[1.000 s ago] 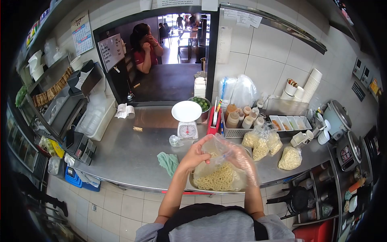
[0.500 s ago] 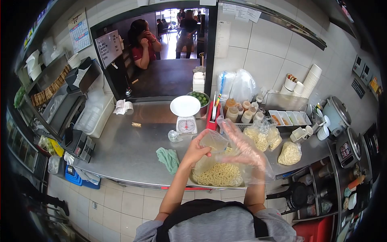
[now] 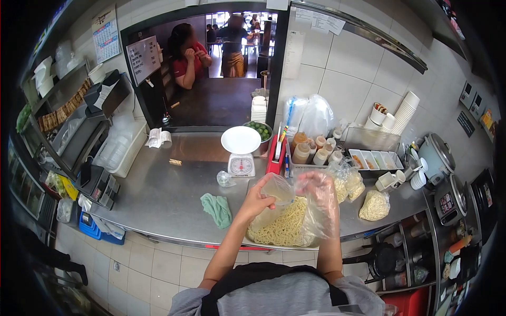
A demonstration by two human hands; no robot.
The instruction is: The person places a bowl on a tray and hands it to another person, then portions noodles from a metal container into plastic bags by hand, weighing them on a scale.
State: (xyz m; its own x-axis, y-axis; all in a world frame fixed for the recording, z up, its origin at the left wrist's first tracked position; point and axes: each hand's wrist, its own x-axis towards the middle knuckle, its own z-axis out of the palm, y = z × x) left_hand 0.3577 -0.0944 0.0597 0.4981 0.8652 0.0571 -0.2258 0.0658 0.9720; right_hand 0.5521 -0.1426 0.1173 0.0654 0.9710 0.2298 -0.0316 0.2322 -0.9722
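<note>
- Left hand (image 3: 258, 199): thumb and fingers partly closed, holding the clear bag (image 3: 279, 189); the bag's mouth looks partly open.
- Right hand (image 3: 320, 190): fingers bent, covered by loose plastic film (image 3: 320, 213). Cannot tell whether the fingertips pinch anything.
- Noodles (image 3: 282, 224): loose heap in the tray (image 3: 284, 247), below both hands, nearest the body.
- Layout, clock centred on the heap: kitchen scale (image 3: 241, 166) with white plate (image 3: 241, 140) at 11; squeeze bottles (image 3: 301, 152) at 1; filled noodle bag (image 3: 375, 205) between 2 and 3; green cloth (image 3: 216, 210) at 9.
- Risk (judged): thin film could cling to itself and close the mouth of the clear bag, if the left hand's hold slackens.
- Risk: slack film around the right hand could snag strands, dragging some over the tray's rim at 6, close to the counter edge.
- Risk: bulky film may dull the right fingers' feel; uneven clumps or a slip could result.
- Risk: an elbow or bag swung toward 11 might knock the plate, which sits high on the scale.
</note>
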